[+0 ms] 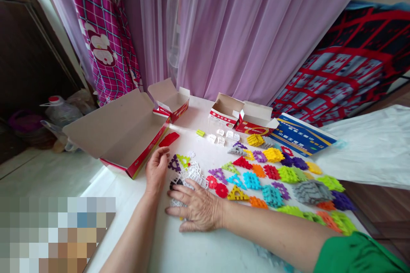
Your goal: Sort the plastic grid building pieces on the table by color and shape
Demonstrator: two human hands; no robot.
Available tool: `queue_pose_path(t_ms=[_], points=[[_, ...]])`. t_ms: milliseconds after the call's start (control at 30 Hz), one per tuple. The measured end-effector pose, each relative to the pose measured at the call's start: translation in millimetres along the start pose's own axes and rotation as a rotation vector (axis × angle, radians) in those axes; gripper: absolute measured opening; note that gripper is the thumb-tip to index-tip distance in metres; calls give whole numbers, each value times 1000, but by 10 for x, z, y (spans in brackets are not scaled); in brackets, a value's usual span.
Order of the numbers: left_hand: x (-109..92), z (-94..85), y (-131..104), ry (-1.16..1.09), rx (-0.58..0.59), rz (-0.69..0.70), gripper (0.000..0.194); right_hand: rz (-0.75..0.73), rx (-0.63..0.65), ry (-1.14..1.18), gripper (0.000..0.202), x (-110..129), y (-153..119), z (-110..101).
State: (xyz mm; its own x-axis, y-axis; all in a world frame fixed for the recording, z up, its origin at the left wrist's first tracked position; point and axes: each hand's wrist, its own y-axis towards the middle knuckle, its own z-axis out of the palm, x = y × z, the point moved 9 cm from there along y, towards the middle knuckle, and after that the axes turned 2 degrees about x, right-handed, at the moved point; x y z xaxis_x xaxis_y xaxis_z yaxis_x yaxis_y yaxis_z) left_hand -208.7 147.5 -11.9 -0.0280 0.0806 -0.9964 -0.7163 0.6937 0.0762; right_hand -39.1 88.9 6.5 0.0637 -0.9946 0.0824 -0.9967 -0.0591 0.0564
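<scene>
My right hand (200,205) lies palm down with fingers spread on a loose heap of white lattice building pieces (194,172), covering part of it. At the left side of this heap, my left hand (156,169) rests on edge, fingers loosely bent and nothing visible in them. Just beyond its fingertips is a flat red piece (169,139). A purple triangle piece (174,163) and a lime triangle piece (183,160) lie between the left hand and the heap. Red round pieces (221,190) sit right of the heap, near the right hand.
Sorted stacks of coloured plastic pieces (272,196) spread over the right of the white table (221,247). A large open box (128,136) stands at left. Smaller open boxes (254,117) and a blue box lid (303,134) line the back, before a purple curtain (224,30).
</scene>
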Motion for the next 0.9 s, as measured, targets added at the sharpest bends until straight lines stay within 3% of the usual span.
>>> queue_pose_path(t_ms=[133,333,500,567,633,767,900], points=[[-7,-66,14,-43,-67,-15,26,49,28,2,52,-237,177,-15],[11,-33,32,-39,-31,-8,26,117,30,-42,49,-723,348,-75],[44,-4,52,-26,10,-1,27,295,-110,-45,31,-1122,268,-495],[33,8,49,-13,13,9,28,305,-126,-49,22,-1048,118,-678],[18,18,40,6,7,15,27,222,-28,-77,16,-814,-50,-729],[6,39,26,27,4,14,24,72,219,-126,22,-362,-381,-557],[1,39,28,43,12,26,24,61,265,-170,23,-252,-436,-360]])
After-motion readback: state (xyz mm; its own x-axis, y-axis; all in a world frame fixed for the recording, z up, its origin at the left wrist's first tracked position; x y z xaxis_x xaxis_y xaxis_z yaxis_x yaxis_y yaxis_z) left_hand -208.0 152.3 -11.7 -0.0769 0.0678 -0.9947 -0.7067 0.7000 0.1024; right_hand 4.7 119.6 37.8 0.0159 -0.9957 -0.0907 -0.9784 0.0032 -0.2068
